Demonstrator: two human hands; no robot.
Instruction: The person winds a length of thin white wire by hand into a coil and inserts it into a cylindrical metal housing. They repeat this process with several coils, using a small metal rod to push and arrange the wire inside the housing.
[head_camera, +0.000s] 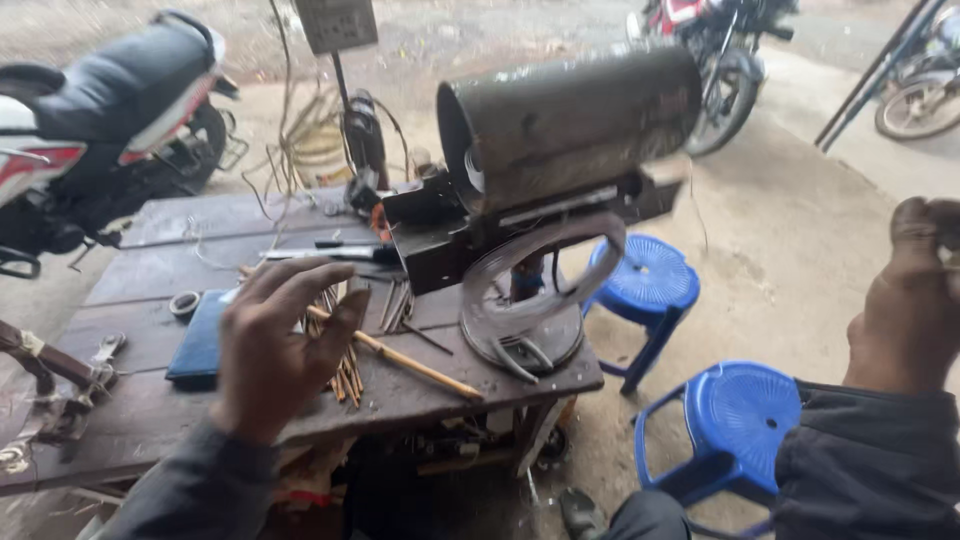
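Your left hand (275, 345) hovers with fingers spread, holding nothing, above the thin rods (345, 375) on the wooden table (150, 400), while your right hand (915, 300) is raised apart, its grip unclear.

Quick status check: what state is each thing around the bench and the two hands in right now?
left hand: open, fingers spread, raised over the bench, holding nothing
right hand: raised at the right edge, curled; grip cannot be told
metal cylinder: lying on its side on the black mount, open end facing left
thin rods: lying loose on the wooden bench
blue stools: upright, unoccupied
motorcycle: parked
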